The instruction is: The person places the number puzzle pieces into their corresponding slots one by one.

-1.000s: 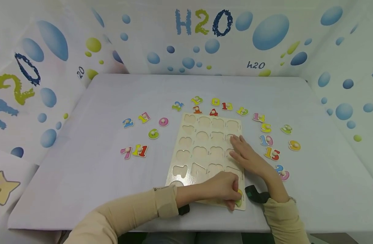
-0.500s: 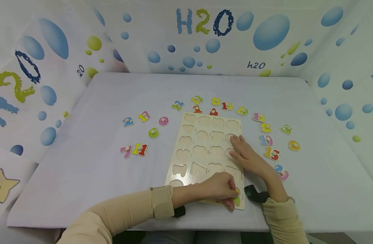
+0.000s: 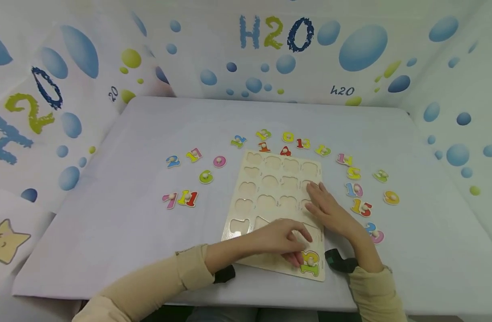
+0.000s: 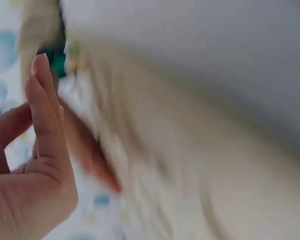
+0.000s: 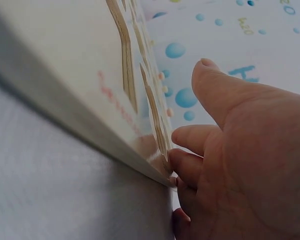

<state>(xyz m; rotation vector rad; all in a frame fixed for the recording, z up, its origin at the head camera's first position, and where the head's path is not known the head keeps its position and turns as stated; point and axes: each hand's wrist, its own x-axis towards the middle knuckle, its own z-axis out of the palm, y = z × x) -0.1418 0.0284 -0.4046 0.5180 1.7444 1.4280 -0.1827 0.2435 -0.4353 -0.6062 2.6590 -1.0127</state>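
left hand shifted beside number piece, loose, empty | right hand outstretched, empty | board (some slots hidden)

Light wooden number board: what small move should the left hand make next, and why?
Probably reach the left hand toward the yellow-and-red knobbed number 11 piece: that hand looks empty, the yellow-and-green number piece lies in the near right corner of the board, many recesses are bare, and the right hand rests at its edge.
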